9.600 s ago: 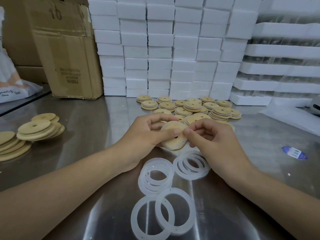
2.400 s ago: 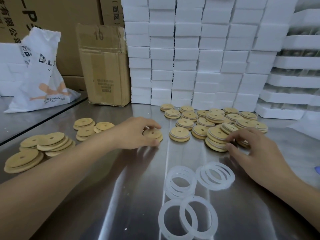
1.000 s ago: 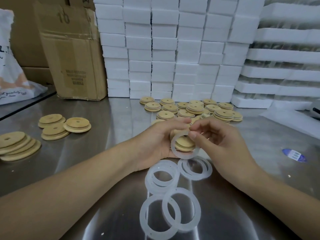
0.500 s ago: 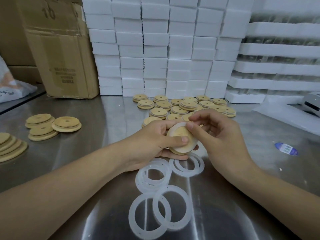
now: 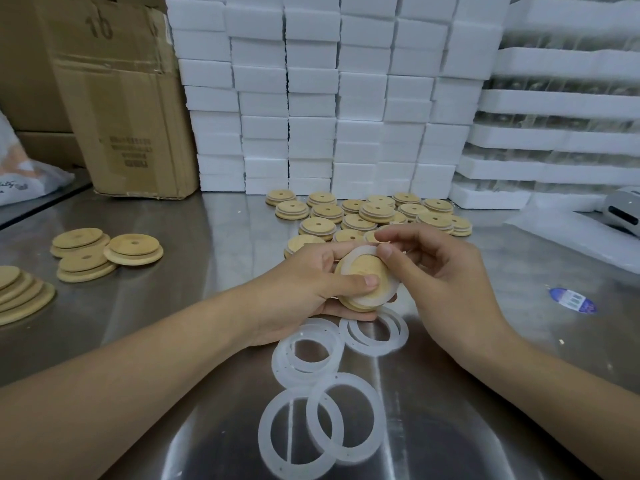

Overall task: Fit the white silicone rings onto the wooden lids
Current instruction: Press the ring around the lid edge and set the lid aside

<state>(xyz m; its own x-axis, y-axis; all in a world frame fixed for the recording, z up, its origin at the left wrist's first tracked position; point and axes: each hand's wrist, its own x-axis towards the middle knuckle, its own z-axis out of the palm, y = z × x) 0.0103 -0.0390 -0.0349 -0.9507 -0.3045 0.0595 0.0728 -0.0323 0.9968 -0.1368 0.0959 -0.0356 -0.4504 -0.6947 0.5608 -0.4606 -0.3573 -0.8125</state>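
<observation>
"So, what's changed on your feed?"

"A second ago the ring [image 5: 389, 288] hung loose in front of the lid [image 5: 360, 266]. Now it lies on the lid, hugging its rim — most of the way on, by my reading."

"Hands?"

"Left hand [image 5: 304, 282] grips the lid just above the table [image 5: 214, 244], thumb across the wood face, fingers underneath. Right hand [image 5: 440, 271] pinches the ring's top edge between thumb and forefinger, other fingers loosely curled."

"Seated all round?"

"Cannot tell; the left thumb hides part of the rim. I judge this one nearly done — pressing round the edge is what's left."

"Stock?"

"Loose rings [image 5: 322, 420] lie just below the hands, bare lids [image 5: 107, 251] off left, a cluster of lids [image 5: 374, 213] behind."
</observation>
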